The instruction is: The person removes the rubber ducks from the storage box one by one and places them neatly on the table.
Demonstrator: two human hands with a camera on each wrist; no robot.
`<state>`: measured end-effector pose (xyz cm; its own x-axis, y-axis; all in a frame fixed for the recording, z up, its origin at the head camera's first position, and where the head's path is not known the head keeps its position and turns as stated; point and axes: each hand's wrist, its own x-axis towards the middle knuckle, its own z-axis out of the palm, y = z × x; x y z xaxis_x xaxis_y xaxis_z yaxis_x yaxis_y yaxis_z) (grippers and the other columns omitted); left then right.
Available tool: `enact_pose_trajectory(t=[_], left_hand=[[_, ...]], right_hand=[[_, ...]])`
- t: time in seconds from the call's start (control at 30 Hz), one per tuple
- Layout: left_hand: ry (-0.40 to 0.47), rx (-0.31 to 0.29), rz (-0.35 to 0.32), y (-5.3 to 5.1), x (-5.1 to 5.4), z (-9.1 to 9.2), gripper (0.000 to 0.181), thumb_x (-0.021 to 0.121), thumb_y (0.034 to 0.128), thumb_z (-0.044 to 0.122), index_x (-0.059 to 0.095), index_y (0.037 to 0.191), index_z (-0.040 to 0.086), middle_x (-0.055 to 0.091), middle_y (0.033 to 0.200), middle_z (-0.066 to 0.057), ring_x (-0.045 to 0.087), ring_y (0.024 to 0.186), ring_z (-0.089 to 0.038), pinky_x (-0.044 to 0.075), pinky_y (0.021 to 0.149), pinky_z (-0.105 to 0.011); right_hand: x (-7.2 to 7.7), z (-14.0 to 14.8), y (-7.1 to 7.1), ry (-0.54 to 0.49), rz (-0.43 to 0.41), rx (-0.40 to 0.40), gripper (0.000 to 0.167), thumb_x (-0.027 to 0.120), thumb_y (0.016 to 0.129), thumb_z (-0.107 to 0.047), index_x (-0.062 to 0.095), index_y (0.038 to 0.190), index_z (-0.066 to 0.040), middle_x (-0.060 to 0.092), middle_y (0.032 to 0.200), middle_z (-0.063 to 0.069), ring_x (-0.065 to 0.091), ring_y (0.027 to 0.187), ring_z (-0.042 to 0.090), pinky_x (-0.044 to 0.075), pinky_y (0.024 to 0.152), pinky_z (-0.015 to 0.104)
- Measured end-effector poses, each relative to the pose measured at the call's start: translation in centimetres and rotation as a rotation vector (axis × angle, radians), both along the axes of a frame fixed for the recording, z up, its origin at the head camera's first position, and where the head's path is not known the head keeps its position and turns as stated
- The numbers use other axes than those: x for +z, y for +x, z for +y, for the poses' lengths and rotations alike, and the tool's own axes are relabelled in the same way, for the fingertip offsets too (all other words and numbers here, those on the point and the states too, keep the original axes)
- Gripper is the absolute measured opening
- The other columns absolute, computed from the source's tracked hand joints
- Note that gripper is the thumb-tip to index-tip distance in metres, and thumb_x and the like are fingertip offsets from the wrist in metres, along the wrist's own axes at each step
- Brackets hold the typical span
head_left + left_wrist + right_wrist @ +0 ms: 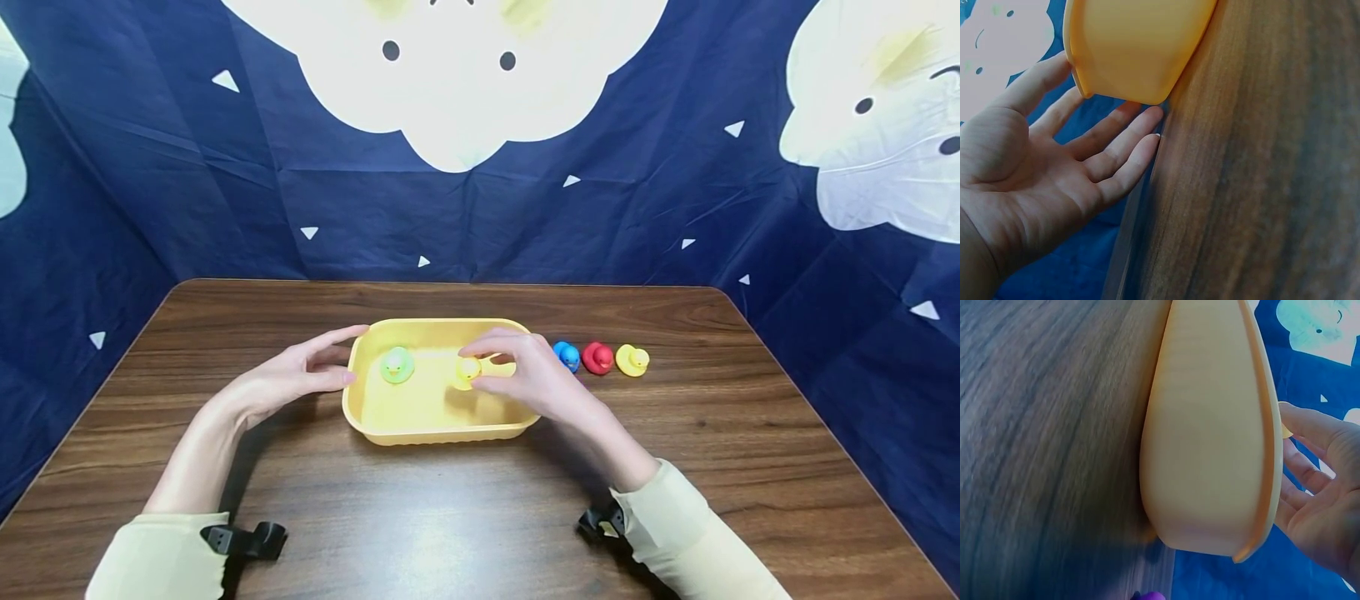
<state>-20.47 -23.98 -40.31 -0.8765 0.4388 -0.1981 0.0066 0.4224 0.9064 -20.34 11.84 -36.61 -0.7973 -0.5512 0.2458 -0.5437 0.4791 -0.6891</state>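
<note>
At the yellow tub's point(420, 412) nine o'clock I see the left hand point(285, 379) touching its end, fingers spread apart, plainest from its own wrist view. Inside sits a green duck point(397, 365); at that duck's three o'clock, also inside, a pale yellow duck point(468, 370) is pinched by the right hand point(528, 367). At the tub's three o'clock stand a blue duck point(566, 356), red duck point(597, 358) and bright yellow duck point(632, 360). Only the right wrist view catches a purple thing point(1150, 596), at six o'clock.

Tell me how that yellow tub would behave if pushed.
The yellow tub is probably stiff: its walls look unbent where the left hand touches it. It would probably slide rather than tip, sitting wide and low on the table. Its thin-looking rim suggests it may be light for its size.
</note>
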Motion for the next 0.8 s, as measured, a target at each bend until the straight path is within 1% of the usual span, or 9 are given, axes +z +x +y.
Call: enact_pose_trajectory(t=[0.17,0.3,0.5,0.63,0.73,0.8], left_hand=[[0.009,-0.002,-0.004,0.0,0.0,0.0,0.071,0.067,0.1003,0.028,0.031,0.162,0.027,0.050,0.154,-0.020,0.051,0.139,-0.034,0.045,0.103,-0.030],[0.009,-0.001,-0.006,0.0,0.0,0.0,0.071,0.067,0.1003,0.028,0.031,0.162,0.027,0.049,0.155,-0.020,0.050,0.141,-0.035,0.045,0.104,-0.031],[0.006,-0.003,-0.007,0.0,0.1,0.0,0.072,0.066,0.1002,0.029,0.030,0.162,0.026,0.049,0.155,-0.021,0.048,0.141,-0.036,0.045,0.104,-0.032],[0.007,-0.003,-0.015,0.1,0.1,0.0,0.072,0.066,0.1003,0.028,0.029,0.162,0.026,0.047,0.156,-0.021,0.046,0.142,-0.037,0.046,0.102,-0.031],[0.002,-0.002,-0.011,0.1,0.0,0.0,0.071,0.066,0.1003,0.028,0.030,0.162,0.026,0.048,0.155,-0.021,0.047,0.142,-0.037,0.046,0.102,-0.031],[0.000,-0.001,-0.008,0.1,0.0,0.0,0.071,0.066,0.1001,0.028,0.030,0.162,0.026,0.048,0.155,-0.021,0.048,0.141,-0.037,0.046,0.102,-0.033]], right_hand=[[0.2,0.5,0.1,-0.007,-0.002,-0.022,0.035,0.085,0.084,-0.014,0.077,0.118,-0.014,0.077,0.117,0.000,0.070,0.112,0.017,0.058,0.095,0.041],[0.4,1.0,0.1,-0.009,0.000,-0.029,0.034,0.085,0.085,-0.013,0.077,0.119,-0.014,0.076,0.117,-0.001,0.069,0.111,0.016,0.057,0.096,0.038],[0.6,1.8,0.0,-0.010,0.040,-0.044,0.034,0.084,0.085,-0.012,0.077,0.119,-0.015,0.076,0.115,-0.001,0.069,0.111,0.015,0.058,0.097,0.035],[0.8,2.5,0.0,-0.029,0.062,-0.063,0.035,0.085,0.084,-0.011,0.077,0.118,-0.015,0.076,0.112,0.000,0.071,0.108,0.020,0.059,0.093,0.039],[0.8,3.0,0.2,-0.041,0.060,-0.083,0.035,0.085,0.084,-0.010,0.077,0.118,-0.015,0.075,0.111,0.001,0.072,0.108,0.026,0.059,0.089,0.046],[0.8,3.2,0.3,-0.040,0.051,-0.094,0.035,0.085,0.084,-0.011,0.077,0.118,-0.016,0.075,0.111,0.000,0.072,0.109,0.025,0.058,0.088,0.046]])
